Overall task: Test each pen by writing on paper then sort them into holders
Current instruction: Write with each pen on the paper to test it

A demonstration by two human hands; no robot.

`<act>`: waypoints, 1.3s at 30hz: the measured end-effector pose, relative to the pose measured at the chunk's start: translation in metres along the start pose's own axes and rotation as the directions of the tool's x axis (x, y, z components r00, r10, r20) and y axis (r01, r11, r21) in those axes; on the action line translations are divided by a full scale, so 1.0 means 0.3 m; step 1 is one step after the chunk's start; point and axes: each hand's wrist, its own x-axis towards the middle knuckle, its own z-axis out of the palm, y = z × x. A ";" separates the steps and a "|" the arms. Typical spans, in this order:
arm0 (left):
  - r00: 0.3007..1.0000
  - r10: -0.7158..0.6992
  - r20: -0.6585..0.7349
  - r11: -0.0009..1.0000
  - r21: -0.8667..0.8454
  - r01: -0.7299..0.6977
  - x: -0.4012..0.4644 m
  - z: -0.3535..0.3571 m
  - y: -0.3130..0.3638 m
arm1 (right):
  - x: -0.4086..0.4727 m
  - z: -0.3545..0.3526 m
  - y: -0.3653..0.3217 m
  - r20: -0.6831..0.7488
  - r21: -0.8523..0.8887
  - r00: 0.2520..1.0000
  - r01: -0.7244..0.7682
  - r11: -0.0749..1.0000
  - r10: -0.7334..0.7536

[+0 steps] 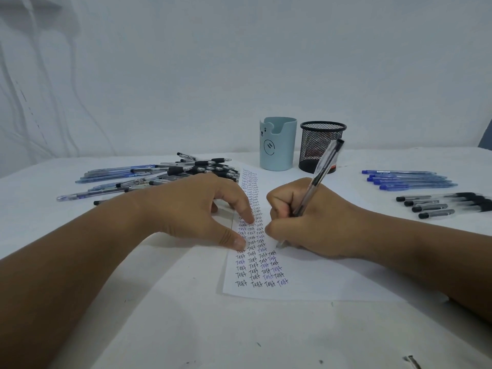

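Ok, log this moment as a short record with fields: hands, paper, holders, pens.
right hand: grips clear pen, tip on paper
left hand: fingertips press paper
paper: columns of "Test"
holders: blue bear cup, black mesh cup, side by side
left pens: mixed pile
right pens: blue row, black row

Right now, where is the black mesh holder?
In the head view, the mesh holder stands at the table's far centre, just right of the blue cup, beyond the paper.
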 end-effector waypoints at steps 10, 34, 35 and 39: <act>0.998 -0.013 -0.068 0.999 -0.050 0.009 0.008 0.013 -0.004 | 0.042 -0.089 0.008 -0.314 0.208 0.944 -0.034 0.978 0.099; 0.946 0.066 -0.319 0.998 0.003 -0.068 0.017 0.072 0.018 | 0.046 -0.281 0.043 -0.154 -0.594 0.987 -0.135 0.793 0.053; 0.943 0.080 -0.323 0.997 0.016 -0.079 0.018 0.075 0.020 | 0.038 -0.320 0.039 -0.163 -0.617 0.985 -0.151 0.772 0.062; 0.939 0.143 -0.314 0.990 0.059 -0.131 0.025 0.086 0.021 | 0.001 -0.488 0.047 -0.201 -0.703 0.945 -0.323 0.634 0.258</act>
